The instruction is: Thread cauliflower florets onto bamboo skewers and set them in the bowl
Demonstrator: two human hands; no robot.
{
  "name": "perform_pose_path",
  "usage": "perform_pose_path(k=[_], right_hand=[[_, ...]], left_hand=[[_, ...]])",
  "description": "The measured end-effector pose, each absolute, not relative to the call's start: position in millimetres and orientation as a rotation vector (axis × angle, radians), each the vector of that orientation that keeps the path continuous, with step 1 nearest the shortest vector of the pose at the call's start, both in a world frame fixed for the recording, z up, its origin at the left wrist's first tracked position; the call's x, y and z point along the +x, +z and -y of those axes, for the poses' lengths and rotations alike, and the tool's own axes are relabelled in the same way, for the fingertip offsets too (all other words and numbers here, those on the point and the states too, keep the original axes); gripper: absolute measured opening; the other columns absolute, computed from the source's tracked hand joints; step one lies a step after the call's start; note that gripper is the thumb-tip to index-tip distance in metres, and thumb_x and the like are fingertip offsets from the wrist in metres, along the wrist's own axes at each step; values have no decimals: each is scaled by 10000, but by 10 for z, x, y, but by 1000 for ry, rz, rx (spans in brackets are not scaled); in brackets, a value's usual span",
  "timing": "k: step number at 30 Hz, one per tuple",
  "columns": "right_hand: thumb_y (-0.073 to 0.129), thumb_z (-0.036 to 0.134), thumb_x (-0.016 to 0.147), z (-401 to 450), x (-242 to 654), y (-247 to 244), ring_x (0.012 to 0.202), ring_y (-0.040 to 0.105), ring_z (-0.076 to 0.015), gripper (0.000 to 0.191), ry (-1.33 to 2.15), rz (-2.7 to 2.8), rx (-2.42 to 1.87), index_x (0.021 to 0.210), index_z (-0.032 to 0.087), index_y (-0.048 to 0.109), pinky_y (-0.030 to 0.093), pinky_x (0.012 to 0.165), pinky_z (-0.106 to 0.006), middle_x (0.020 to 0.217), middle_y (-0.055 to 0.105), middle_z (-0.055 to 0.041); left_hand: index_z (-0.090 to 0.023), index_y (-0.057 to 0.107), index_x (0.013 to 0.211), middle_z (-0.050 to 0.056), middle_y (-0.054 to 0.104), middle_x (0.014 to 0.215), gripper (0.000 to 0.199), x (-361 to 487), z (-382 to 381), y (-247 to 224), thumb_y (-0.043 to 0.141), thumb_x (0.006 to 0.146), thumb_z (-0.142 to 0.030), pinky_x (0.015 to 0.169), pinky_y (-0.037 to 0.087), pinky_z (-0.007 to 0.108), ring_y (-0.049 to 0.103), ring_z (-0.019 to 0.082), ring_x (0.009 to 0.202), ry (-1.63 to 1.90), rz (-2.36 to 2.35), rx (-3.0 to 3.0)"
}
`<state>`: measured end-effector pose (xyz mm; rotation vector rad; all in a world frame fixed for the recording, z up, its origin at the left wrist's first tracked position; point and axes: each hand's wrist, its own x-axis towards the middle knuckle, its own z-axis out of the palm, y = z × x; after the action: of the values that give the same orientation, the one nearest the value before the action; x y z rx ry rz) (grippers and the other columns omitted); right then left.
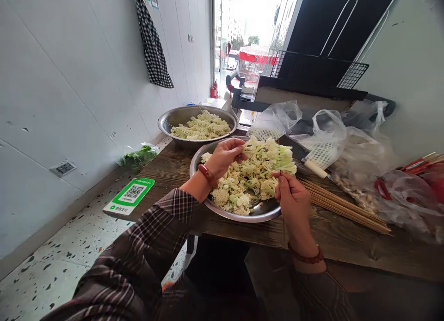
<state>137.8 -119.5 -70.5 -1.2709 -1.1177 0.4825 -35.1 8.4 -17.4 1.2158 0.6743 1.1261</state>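
Note:
My left hand (225,159) pinches a pale cauliflower floret (252,147) above the near steel bowl (239,216). Closed around a thin wooden skewer (283,226) is my right hand (294,198); the stick's lower end pokes out below the fist. Cauliflower pieces (282,158) sit at the skewer's upper end, just above my right fingers and beside the floret in my left. Loose cauliflower florets (231,194) fill much of the bowl under both hands. How far the skewer goes into the pieces is hidden.
Behind stands a second steel bowl (163,125) with skewered cauliflower (203,126). To the right lie bundled bamboo skewers (347,205), a knife handle (315,169) and plastic bags (329,133). A green QR-code sign (130,196) is at the wooden table's (333,233) left edge.

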Motion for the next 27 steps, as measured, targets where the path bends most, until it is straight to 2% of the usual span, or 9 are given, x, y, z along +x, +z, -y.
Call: perform_pose_path(k=[3, 6, 9, 12, 20, 23, 27], right_hand=[[563, 503, 940, 1190, 1382, -711, 478, 473, -130, 378, 477, 1127, -1281, 988, 173, 741, 336, 483, -261, 531, 516, 42], [559, 502, 943, 1182, 1389, -721, 478, 464, -126, 380, 472, 1128, -1298, 1004, 174, 740, 333, 488, -260, 533, 516, 45], [561, 501, 941, 1177, 1391, -730, 482, 466, -125, 385, 462, 1128, -1308, 1024, 170, 737, 334, 490, -259, 542, 526, 42], [565, 507, 935, 1179, 1386, -732, 487, 469, -126, 398, 460, 1121, -1304, 1035, 162, 737, 343, 490, -258, 548, 533, 38], [582, 524, 916, 1179, 1353, -695, 471, 440, -107, 406, 495, 1054, -1280, 1023, 156, 718, 342, 466, -241, 542, 518, 51], [597, 516, 901, 1162, 1331, -661, 479, 457, -105, 369, 528, 976, -1230, 997, 167, 670, 374, 466, -233, 563, 533, 59], [681, 447, 839, 1110, 1321, -636, 508, 533, -104, 331, 539, 880, -1178, 1013, 197, 552, 433, 500, -225, 630, 609, 61]], left_hand=[[-126, 628, 882, -5, 648, 763, 114, -348, -78, -168, 714, 808, -138, 667, 517, 215, 654, 74, 667, 1183, -650, 1206], [-123, 633, 883, -12, 649, 753, 91, -350, -74, -164, 697, 819, -121, 737, 541, 227, 658, 65, 673, 1211, -631, 1190], [-115, 618, 880, -5, 658, 773, 89, -351, -71, -159, 690, 828, -123, 742, 561, 246, 676, 78, 670, 1209, -604, 1158], [-123, 580, 881, -14, 644, 739, 146, -353, -75, -158, 711, 823, -149, 679, 573, 260, 692, 110, 642, 1195, -603, 1121], [-127, 554, 883, -19, 621, 658, 211, -360, -63, -163, 735, 831, -220, 590, 561, 235, 699, 130, 594, 1101, -591, 1136], [-127, 553, 897, -14, 624, 674, 185, -332, -24, -163, 712, 848, -207, 607, 571, 243, 711, 137, 613, 1013, -604, 1205], [-130, 538, 879, -16, 630, 745, 153, -270, 34, -168, 686, 844, -144, 717, 596, 274, 735, 139, 699, 915, -556, 1308]])
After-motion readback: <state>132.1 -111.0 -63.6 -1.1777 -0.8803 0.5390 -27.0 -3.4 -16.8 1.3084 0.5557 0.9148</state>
